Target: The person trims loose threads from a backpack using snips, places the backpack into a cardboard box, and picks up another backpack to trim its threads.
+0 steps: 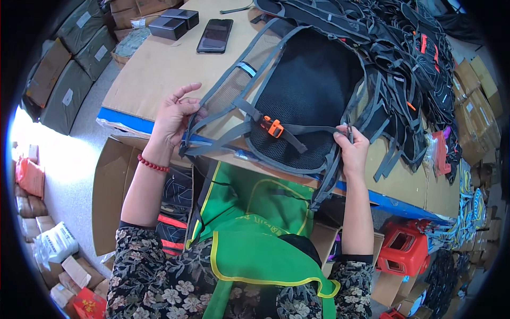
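A black backpack (313, 69) with grey edging lies back panel up on the table in front of me. An orange buckle (273, 127) sits on its grey chest strap, over the black mesh. At the left, my left hand (177, 112) pinches the edge of a mesh shoulder strap (228, 85), its index finger raised. My right hand (353, 149) grips the other side of the backpack at its lower right edge, with a small dark piece between thumb and fingers that I cannot make out. Loose grey webbing hangs over the table's front edge.
The brown table (133, 85) has a blue front edge. A phone (215, 36) and dark boxes (169, 26) lie at the far left. More black backpacks (393, 53) are heaped at the right. Below stand an open carton (114, 191) and a red plastic stool (402, 247).
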A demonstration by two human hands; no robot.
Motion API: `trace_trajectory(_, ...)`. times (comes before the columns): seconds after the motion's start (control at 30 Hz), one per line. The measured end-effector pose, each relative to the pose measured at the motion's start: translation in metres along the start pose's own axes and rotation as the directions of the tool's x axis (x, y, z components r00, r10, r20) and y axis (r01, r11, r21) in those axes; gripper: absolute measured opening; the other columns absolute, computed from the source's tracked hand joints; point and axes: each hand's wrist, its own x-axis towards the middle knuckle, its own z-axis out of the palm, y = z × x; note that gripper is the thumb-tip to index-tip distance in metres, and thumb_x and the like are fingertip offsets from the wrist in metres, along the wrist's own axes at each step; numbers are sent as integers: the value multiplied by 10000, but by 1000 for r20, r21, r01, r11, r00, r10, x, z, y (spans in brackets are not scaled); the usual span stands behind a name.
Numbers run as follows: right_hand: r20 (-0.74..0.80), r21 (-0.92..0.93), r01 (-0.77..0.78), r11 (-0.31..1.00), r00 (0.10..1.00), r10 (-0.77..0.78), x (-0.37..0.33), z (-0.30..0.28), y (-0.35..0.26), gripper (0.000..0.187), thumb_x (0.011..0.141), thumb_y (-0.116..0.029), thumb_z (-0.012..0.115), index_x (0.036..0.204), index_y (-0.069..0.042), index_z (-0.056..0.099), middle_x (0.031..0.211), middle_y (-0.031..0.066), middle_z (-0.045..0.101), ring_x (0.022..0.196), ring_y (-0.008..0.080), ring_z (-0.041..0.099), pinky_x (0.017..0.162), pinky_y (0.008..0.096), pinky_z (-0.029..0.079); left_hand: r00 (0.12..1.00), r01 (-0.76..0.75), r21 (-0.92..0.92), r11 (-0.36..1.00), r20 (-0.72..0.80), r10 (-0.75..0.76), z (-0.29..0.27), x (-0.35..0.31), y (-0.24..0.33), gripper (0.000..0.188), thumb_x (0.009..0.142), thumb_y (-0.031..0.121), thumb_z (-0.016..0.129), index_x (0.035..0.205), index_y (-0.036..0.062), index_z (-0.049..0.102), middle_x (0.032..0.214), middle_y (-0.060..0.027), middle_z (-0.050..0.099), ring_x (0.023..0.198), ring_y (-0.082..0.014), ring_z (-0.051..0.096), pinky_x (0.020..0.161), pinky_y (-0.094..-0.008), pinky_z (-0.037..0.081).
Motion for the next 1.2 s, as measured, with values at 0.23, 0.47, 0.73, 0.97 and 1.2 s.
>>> trace_trajectory(0.23, 11, 170, -110, 979, 994, 110, 3, -13, 4, 184, 772, -27, 643, 953, 5, 665, 810, 11, 635, 713, 80, 573, 673, 207, 437, 1000, -12, -22, 1000, 10, 12, 0, -2, 6, 479, 784, -126, 531, 1252, -28, 492, 875, -116, 668, 734, -167, 671, 675, -265, 574)
trace_trajectory(0.47, -21, 355, -83, 931, 995, 97, 1, -15, 10, 166, 795, -51, 631, 949, 3, 660, 783, 6, 631, 642, 74, 570, 558, 187, 428, 988, -29, -170, 985, 146, 54, 56, -31, 2, 528, 760, -117, 512, 1277, -19, 470, 867, -96, 653, 707, -170, 655, 610, -286, 547)
trace_trajectory(0.73, -46, 425, -95, 900, 991, 126, 0, -15, 11, 141, 850, -60, 603, 960, 8, 658, 795, 10, 628, 637, 59, 544, 560, 185, 404, 882, -418, 586, 694, 446, 154, 85, -8, -32, 570, 779, -27, 579, 1332, 19, 448, 979, -87, 588, 871, -145, 566, 761, -263, 476)
trace_trajectory(0.97, -36, 269, -79, 960, 995, 92, 5, -9, 13, 169, 886, -117, 599, 994, 1, 652, 817, 20, 632, 694, 73, 561, 605, 211, 431, 988, -156, 327, 932, 56, 145, 139, 3, -35, 669, 702, -58, 605, 1342, -31, 413, 1043, -140, 601, 896, -195, 604, 773, -278, 505)
trace_trajectory(1.2, -161, 386, 55, 921, 987, 8, 11, -35, -47, 207, 909, -190, 596, 1020, -17, 624, 814, 59, 664, 431, 28, 389, 378, 223, 342, 854, -312, -95, 945, 408, 323, 184, -45, 28, 548, 660, -124, 541, 1206, -78, 537, 1020, -164, 661, 878, -207, 659, 812, -295, 511)
